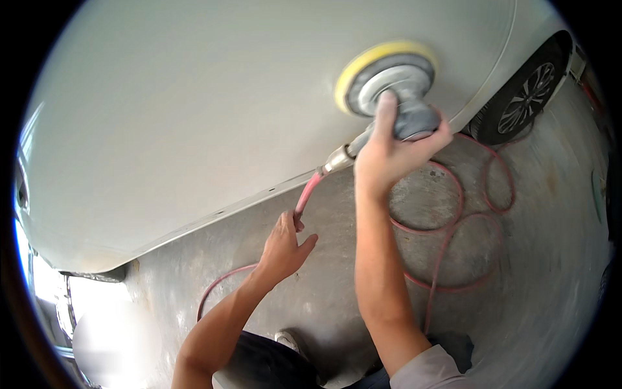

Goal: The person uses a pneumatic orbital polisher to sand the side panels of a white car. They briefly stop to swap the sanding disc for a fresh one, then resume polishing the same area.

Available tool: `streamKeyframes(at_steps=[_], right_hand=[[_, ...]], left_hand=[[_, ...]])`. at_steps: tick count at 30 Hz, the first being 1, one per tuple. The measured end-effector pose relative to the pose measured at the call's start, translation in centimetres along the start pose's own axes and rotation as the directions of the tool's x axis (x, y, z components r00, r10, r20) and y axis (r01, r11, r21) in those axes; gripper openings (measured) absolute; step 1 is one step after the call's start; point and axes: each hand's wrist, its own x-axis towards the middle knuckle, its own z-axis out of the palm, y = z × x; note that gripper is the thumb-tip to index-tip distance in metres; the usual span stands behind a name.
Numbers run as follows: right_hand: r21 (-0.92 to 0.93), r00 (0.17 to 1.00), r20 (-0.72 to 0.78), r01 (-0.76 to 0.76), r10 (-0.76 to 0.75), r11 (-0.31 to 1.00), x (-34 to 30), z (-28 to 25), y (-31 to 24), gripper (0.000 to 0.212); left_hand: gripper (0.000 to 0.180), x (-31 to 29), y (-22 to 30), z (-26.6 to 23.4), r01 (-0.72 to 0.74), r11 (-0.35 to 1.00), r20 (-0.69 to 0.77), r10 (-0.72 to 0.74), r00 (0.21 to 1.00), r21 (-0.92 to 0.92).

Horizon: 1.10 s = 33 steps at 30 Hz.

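Note:
My right hand (385,162) wraps round the grey body of an air sander (414,91), thumb along its top. The round, yellow-edged pad (344,81) lies against the pale car door panel (194,117); the hand and tool are slightly blurred. A metal coupling (339,159) joins the tool's handle to a red air hose (307,194). Lower and to the left, my left hand (285,247) has its fingers curled round that hose, its thumb standing apart. The palm side of the grip is hidden.
Loops of the red hose lie on the grey concrete floor (337,259) right of my right forearm. A car wheel (528,97) stands at the upper right. The panel's lower edge (220,212) runs diagonally above the floor. My shoe (289,340) shows at the bottom.

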Motion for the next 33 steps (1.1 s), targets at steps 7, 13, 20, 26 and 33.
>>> streamKeyframes(at_steps=[7,13,20,26,33], right_hand=[[-0.172,0.987,0.152,0.073,-0.047,0.982,-5.0,1.1,-3.2,0.059],[-0.240,0.986,0.154,0.103,-0.067,0.965,-11.9,2.5,-4.7,0.055],[-0.165,0.861,0.478,0.282,-0.173,0.945,-17.6,1.0,-0.7,0.060],[-0.366,0.965,0.262,0.131,-0.033,0.921,-4.3,-2.6,5.0,0.060],[-0.286,0.905,0.393,0.289,-0.163,0.914,12.8,-5.2,6.8,0.056]], left_hand=[[0.048,-0.3,-1.4,-0.2,0.156,0.984,0.043,-0.153,0.987,-0.086],[0.054,-2.5,-5.8,-1.6,0.215,0.965,0.062,-0.208,0.976,-0.152],[0.052,-1.6,-12.0,1.3,0.238,0.964,0.000,-0.240,0.971,-0.121],[0.047,3.7,-4.5,3.4,0.070,0.958,0.055,-0.057,0.997,-0.277],[0.051,9.1,8.8,8.7,-0.053,0.964,-0.055,0.040,0.998,-0.262]])
